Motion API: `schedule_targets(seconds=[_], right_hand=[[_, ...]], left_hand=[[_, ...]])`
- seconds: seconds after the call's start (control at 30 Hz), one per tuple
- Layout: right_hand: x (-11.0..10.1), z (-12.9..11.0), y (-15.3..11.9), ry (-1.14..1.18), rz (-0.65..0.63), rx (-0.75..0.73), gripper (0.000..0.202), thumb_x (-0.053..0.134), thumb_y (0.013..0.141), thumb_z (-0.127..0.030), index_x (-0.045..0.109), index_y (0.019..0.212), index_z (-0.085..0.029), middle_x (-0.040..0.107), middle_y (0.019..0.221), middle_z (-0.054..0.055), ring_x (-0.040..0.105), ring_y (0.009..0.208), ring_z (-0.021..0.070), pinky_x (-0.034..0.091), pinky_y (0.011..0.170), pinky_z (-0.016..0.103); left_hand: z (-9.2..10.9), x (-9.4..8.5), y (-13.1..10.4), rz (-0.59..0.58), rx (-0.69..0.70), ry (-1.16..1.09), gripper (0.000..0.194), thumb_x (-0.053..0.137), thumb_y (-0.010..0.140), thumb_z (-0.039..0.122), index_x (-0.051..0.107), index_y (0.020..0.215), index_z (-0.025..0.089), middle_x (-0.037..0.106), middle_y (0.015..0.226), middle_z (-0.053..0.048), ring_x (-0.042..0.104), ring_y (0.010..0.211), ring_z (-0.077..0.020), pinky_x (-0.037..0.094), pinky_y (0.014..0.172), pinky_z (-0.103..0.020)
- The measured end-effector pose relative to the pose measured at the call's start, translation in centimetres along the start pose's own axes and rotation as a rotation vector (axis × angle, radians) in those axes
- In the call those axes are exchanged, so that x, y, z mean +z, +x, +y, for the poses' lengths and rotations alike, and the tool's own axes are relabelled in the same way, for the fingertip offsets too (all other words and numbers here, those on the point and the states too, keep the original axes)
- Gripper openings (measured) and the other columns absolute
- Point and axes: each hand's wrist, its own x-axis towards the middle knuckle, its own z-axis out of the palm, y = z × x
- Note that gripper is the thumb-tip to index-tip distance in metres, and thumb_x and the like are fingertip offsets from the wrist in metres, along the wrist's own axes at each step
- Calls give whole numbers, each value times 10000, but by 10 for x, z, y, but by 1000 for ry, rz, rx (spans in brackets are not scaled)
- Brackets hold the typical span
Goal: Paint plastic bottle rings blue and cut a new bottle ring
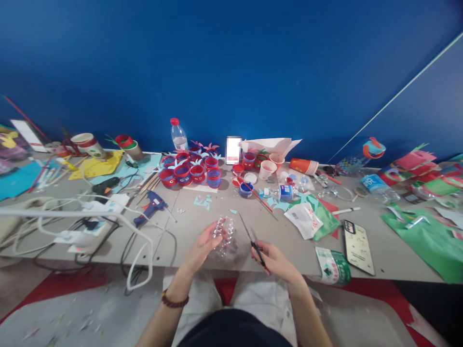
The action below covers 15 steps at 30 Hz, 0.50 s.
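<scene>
A clear, ridged plastic bottle piece (226,236) is held by my left hand (205,245), near the table's front edge, with the fingers behind it and the thumb in front. To the right, my right hand (272,259) grips scissors (258,253) by their black handles. Their blades point up and away, to the right of the plastic piece and apart from it, and look slightly open. A small light-blue scrap (233,211) lies on the table just beyond the hands.
Several red and blue cups (197,174) stand at the back. A blue glue gun (154,207) and a white power strip (97,224) with cables lie left. Rightward are a small labelled bottle (285,193), a white packet (303,220) and a phone (359,246).
</scene>
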Motion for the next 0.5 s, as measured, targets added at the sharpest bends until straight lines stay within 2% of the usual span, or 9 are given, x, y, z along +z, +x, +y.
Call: schedule_targets(seconds=[0.33,0.5], right_hand=[[-1,6,-1,-33,-97,7,364,547,856,-543,481,767,-197,390,580,-84,393,384,45,295,353,182],[-4,6,-3,-31,-136,6,423,538,841,-611,462,762,-202,412,619,-76,430,402,47,340,367,184]], left_hand=[[-1,4,-1,38,41,-11,595,772,702,416,519,1196,201,602,1000,-57,626,886,-203,544,770,-339],[0,4,-1,61,55,26,533,774,699,423,513,1097,185,637,1030,-88,635,877,-204,537,759,-336]])
